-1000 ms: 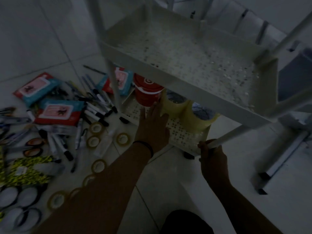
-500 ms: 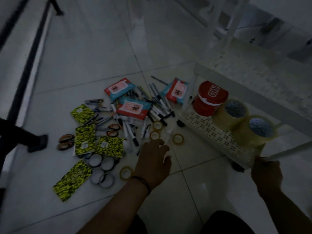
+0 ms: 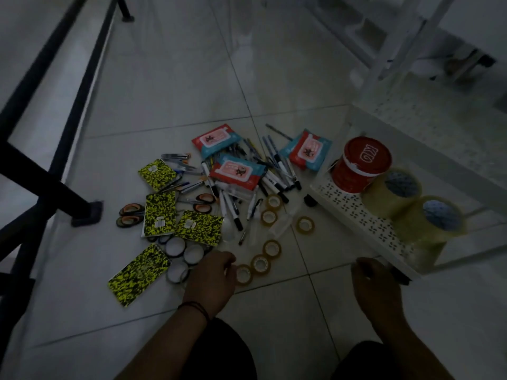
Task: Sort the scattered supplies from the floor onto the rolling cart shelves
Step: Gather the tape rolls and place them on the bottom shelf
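Supplies lie scattered on the tile floor: yellow-black notebooks [image 3: 160, 213], red-and-blue wipes packs [image 3: 237, 174], markers and pens [image 3: 277, 176], scissors [image 3: 130, 215] and several small tape rolls [image 3: 272, 248]. My left hand [image 3: 211, 278] hovers low with loosely curled fingers, its fingertips right beside the nearest small tape roll [image 3: 243, 274]. My right hand [image 3: 375, 281] curls around the near corner of the white cart's bottom shelf [image 3: 356, 212]. That shelf holds a red tub [image 3: 359, 165] and two large tape rolls [image 3: 392, 193].
A black metal frame [image 3: 55, 185] with a foot [image 3: 87, 212] stands on the left. Round white-faced discs [image 3: 175, 246] lie by the notebooks. The cart's perforated upper shelf [image 3: 439, 119] overhangs at right. My knees show at the bottom edge.
My left hand has left the cart's bottom shelf and come down to the floor by the small tape rolls. My view swung left and down. My right hand stayed at the cart's corner.
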### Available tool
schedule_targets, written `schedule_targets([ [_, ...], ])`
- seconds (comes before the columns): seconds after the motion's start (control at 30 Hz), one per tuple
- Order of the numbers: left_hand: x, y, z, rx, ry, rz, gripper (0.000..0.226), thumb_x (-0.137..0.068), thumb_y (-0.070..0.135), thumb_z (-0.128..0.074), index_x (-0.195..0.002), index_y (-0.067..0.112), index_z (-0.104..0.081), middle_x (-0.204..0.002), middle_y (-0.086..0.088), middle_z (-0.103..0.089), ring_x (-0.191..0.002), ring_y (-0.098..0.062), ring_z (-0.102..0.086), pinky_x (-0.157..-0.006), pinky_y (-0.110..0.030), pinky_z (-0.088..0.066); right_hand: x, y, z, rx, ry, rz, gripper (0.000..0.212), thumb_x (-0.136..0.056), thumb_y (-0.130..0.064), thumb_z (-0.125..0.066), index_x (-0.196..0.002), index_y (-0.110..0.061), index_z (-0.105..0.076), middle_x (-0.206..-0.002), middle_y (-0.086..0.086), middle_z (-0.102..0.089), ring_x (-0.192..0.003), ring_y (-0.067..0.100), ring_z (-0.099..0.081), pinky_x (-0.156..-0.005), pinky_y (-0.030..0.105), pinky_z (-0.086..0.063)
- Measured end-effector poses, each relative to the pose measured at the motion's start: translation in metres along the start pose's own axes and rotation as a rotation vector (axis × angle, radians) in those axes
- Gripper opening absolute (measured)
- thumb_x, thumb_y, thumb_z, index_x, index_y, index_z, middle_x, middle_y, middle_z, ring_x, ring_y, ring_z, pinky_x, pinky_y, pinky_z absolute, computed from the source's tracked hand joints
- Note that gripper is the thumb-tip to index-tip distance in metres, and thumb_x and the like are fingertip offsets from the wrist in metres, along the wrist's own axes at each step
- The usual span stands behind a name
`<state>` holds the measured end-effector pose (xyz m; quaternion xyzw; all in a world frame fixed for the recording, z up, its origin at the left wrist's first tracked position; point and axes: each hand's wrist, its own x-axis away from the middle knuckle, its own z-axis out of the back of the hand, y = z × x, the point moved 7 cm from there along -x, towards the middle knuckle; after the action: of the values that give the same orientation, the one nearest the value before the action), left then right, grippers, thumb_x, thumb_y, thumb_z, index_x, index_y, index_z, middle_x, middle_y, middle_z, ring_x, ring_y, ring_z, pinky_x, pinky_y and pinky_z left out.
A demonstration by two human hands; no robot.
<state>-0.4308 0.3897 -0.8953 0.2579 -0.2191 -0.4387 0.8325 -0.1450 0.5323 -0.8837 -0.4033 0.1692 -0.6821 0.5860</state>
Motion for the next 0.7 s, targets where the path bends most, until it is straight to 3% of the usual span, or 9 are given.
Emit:
schedule_targets([
  [0.1,-0.005,-0.018,-0.007,-0.055,-0.055,0.038,0.02,-0.09,0.021,-0.055,-0.1,0.013,-0.069,-0.099,-0.009,-0.065,-0.096,-0.026,-0.06,-0.08,-0.032,-0.047,0.01,-0.014,-0.027,0.106,-0.063,0.124,0.028,-0.093,-0.018,-0.053,-0.12,-0.012,-0.058,-0.127,0.009,-0.055,-0.117,0.022,-0.049,-0.099,0.027,-0.035],
  [0.2,-0.008,-0.03,-0.021,-0.139,-0.144,0.058,0.037,-0.084,0.032,-0.046,-0.11,0.017,-0.068,-0.109,-0.007,-0.064,-0.104,-0.025,-0.058,-0.085,-0.029,-0.045,0.013,-0.018,-0.055,0.197,-0.102,0.241,0.027,-0.092,-0.019,-0.054,-0.117,-0.011,-0.061,-0.121,0.007,-0.059,-0.112,0.02,-0.053,-0.097,0.029,-0.039],
  [0.3,-0.013,-0.037,-0.032,-0.205,-0.164,0.066,0.032,-0.087,0.021,-0.052,-0.116,0.016,-0.064,-0.115,-0.009,-0.06,-0.11,-0.026,-0.055,-0.088,-0.03,-0.044,0.016,-0.022,-0.08,0.318,-0.129,0.365,0.023,-0.091,-0.018,-0.057,-0.11,-0.01,-0.066,-0.111,0.008,-0.064,-0.104,0.023,-0.058,-0.094,0.036,-0.045],
  [0.43,-0.019,-0.053,-0.042,-0.368,-0.225,0.059,0.032,-0.086,0.016,-0.053,-0.117,0.016,-0.06,-0.116,-0.008,-0.053,-0.109,-0.026,-0.052,-0.086,-0.03,-0.041,0.015,-0.02,-0.106,0.391,-0.117,0.498,0.021,-0.08,-0.022,-0.058,-0.089,-0.01,-0.072,-0.085,0.008,-0.069,-0.081,0.029,-0.066,-0.074,0.048,-0.054],
  [0.53,-0.024,-0.054,-0.048,-0.446,-0.268,-0.027,0.025,-0.073,0.023,-0.07,-0.095,0.013,-0.066,-0.1,-0.01,-0.055,-0.092,-0.031,-0.056,-0.071,-0.033,-0.045,0.01,-0.015,-0.12,0.457,-0.145,0.521,0.02,-0.079,-0.023,-0.059,-0.087,-0.012,-0.073,-0.081,0.007,-0.068,-0.076,0.028,-0.066,-0.07,0.046,-0.054],
  [0.6,-0.027,-0.053,-0.055,-0.508,-0.296,-0.111,0.026,-0.047,0.024,-0.084,-0.059,0.016,-0.063,-0.071,-0.007,-0.055,-0.062,-0.028,-0.059,-0.047,-0.027,-0.044,0.007,-0.012,-0.128,0.485,-0.174,0.518,0.022,-0.078,-0.024,-0.058,-0.087,-0.013,-0.074,-0.082,0.007,-0.069,-0.077,0.027,-0.066,-0.07,0.044,-0.054],
  [0.63,-0.029,-0.055,-0.056,-0.518,-0.265,-0.129,0.028,-0.042,0.023,-0.081,-0.047,0.017,-0.054,-0.061,-0.005,-0.051,-0.051,-0.025,-0.055,-0.039,-0.023,-0.039,0.007,-0.012,-0.132,0.501,-0.183,0.534,0.022,-0.076,-0.025,-0.057,-0.085,-0.014,-0.074,-0.08,0.006,-0.069,-0.074,0.026,-0.066,-0.067,0.044,-0.054],
  [0.7,-0.03,-0.055,-0.058,-0.514,-0.206,-0.162,0.023,-0.049,0.019,-0.068,-0.041,0.017,-0.046,-0.054,-0.003,-0.047,-0.045,-0.025,-0.051,-0.035,-0.022,-0.036,0.006,-0.013,-0.138,0.55,-0.189,0.583,0.018,-0.071,-0.024,-0.059,-0.077,-0.017,-0.074,-0.073,0.004,-0.068,-0.066,0.024,-0.066,-0.057,0.042,-0.055],
])
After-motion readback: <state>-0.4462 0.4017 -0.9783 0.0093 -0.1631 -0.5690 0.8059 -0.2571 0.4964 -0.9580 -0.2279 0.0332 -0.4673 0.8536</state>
